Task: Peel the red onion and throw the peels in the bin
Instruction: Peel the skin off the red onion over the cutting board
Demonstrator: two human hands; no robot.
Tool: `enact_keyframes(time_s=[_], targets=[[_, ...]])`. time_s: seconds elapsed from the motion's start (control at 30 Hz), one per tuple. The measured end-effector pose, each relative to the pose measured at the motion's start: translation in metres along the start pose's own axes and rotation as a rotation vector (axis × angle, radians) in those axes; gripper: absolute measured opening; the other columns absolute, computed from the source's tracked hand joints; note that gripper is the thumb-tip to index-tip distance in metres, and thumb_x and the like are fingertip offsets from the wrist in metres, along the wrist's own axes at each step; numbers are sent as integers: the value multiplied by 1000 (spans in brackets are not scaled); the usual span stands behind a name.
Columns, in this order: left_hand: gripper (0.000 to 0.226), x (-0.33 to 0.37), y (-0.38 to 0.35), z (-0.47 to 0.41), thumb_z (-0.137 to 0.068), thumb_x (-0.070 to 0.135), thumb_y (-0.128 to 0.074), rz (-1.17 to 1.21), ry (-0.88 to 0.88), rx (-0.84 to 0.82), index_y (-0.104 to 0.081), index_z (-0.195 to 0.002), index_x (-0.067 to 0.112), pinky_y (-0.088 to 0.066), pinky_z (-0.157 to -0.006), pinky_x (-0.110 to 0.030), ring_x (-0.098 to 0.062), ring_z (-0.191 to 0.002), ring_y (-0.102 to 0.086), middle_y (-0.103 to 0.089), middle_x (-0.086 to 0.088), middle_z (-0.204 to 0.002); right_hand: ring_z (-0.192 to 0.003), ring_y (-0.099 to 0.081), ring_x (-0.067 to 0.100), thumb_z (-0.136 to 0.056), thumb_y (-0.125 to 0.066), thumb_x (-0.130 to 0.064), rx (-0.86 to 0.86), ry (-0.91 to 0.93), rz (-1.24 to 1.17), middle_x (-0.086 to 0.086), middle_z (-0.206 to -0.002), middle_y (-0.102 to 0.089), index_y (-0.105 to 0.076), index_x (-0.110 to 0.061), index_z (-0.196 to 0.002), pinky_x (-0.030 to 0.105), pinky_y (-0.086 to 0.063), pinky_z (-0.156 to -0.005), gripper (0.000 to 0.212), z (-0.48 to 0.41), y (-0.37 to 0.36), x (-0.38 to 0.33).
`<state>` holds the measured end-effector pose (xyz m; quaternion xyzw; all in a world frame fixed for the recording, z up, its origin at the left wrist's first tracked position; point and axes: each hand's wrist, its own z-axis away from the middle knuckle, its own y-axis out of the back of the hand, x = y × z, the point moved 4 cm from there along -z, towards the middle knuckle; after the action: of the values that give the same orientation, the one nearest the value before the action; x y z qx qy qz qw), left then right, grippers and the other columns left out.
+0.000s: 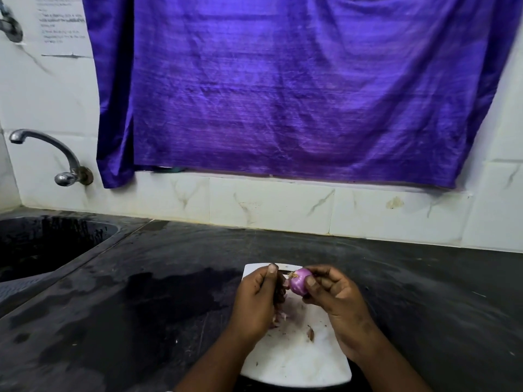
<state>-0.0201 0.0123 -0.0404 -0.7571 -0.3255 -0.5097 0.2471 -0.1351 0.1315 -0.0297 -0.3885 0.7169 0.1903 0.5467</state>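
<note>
A small red onion (pixel 299 281), purple and glossy with its root end up, is pinched in my right hand (pixel 334 301) above a white cutting board (pixel 294 360). My left hand (pixel 256 298) is just left of the onion, fingers closed on a dark strip of onion peel (pixel 280 290) that still reaches toward the bulb. Loose peel pieces (pixel 310 333) lie on the board under my hands. No bin is in view.
The board lies on a dark, partly wet stone counter (pixel 141 306). A black sink (pixel 42 244) sits at the left under a metal tap (pixel 56 157). White tiled wall and a hanging purple cloth (pixel 297 89) fill the back.
</note>
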Motion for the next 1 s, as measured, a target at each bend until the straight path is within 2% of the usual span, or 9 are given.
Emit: enact_keyframes(time_s=[0.17,0.3,0.43,0.5,0.6,0.67,0.73,0.83,1.0], targets=[[28,5,-7,5,-106,36,-53,-358,-196,-125,-63,-80,33,-47,-57,-18,0,-64,-61,-67,18,-73,-92,-74,33,-73,-79,-17,14,2,28,18,-100,-77,-69,-3,-106,38,-60,-83,37,0,0,5],[30,6,-6,2,-107,32,-48,-392,-291,-113,-63,-84,19,-48,-63,-33,-8,-68,-59,-65,6,-74,-83,-75,21,-78,-72,-22,-25,-37,17,12,-95,-79,-69,-6,-105,30,-59,-73,32,0,-3,2],[33,10,-5,1,-104,29,-46,-364,-332,-79,-57,-78,13,-41,-59,-30,-4,-62,-49,-54,10,-66,-81,-74,16,-82,-66,-29,-43,-58,40,9,-97,-79,-71,-10,-109,29,-58,-69,34,2,-6,1],[33,12,-6,2,-104,30,-48,-317,-316,-74,-54,-76,14,-41,-57,-29,-3,-60,-45,-50,13,-63,-82,-74,15,-81,-68,-29,-54,-51,62,9,-100,-79,-71,-11,-111,27,-58,-68,36,2,-7,0],[35,8,-6,2,-104,34,-50,-203,-235,-100,-57,-79,11,-45,-55,-42,-9,-60,-47,-51,11,-63,-82,-74,15,-76,-73,-27,-62,-53,76,9,-101,-79,-71,-9,-112,25,-58,-68,40,3,-8,0],[40,8,-6,2,-103,40,-51,-150,-197,-122,-59,-84,5,-45,-55,-48,-17,-63,-50,-52,-3,-66,-78,-73,12,-78,-72,-25,-76,-74,64,9,-94,-80,-71,-5,-111,22,-57,-66,39,3,-8,-1],[42,10,-7,3,-104,38,-53,-106,-173,-139,-59,-87,0,-43,-56,-45,-21,-65,-49,-52,-11,-68,-75,-72,11,-83,-69,-26,-109,-115,23,7,-90,-79,-73,-4,-109,21,-57,-66,35,5,-9,-2],[35,12,-8,4,-106,28,-53,-35,-120,-134,-62,-79,7,-42,-55,-31,-18,-62,-47,-54,-4,-66,-75,-70,19,-85,-67,-26,-135,-182,-75,11,-86,-76,-73,-3,-106,31,-59,-70,32,7,-10,-1],[36,13,-9,8,-107,36,-50,-61,-131,-154,-62,-87,8,-48,-58,-28,-11,-61,-54,-62,6,-67,-75,-70,32,-88,-64,-36,-77,-241,-118,20,-84,-72,-71,-4,-108,45,-56,-77,39,8,-11,1]])
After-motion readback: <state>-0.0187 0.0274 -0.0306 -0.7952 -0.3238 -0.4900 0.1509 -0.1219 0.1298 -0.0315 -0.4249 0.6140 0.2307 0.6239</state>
